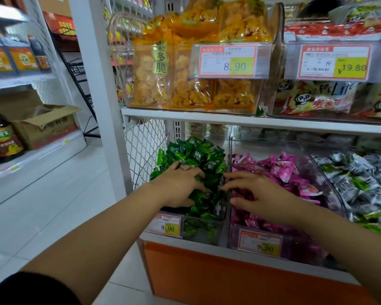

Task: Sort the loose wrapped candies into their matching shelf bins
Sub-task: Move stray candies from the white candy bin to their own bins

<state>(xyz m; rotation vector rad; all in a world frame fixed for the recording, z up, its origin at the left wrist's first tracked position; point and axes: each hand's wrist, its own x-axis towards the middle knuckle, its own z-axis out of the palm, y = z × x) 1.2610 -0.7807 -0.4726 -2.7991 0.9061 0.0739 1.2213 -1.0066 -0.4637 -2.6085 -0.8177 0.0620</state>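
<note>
2 hands reach into the lower shelf's bins, 1 on each side of the clear divider (229,150). Left of the divider, the left hand (180,186) lies flat on the green candies (196,155) heaped in the green bin (198,230), fingers spread and relaxed, gripping nothing. Right of the divider, the right hand (257,194) rests on the pink candies (279,168) in the pink bin (295,249), fingers stretched out loose, tips at the divider, thumb apart. Further right of the divider lie grey-and-green candies (356,179). Below the divider's front end, a left price tag (166,225) and a right price tag (260,244) both read 9.90.
</note>
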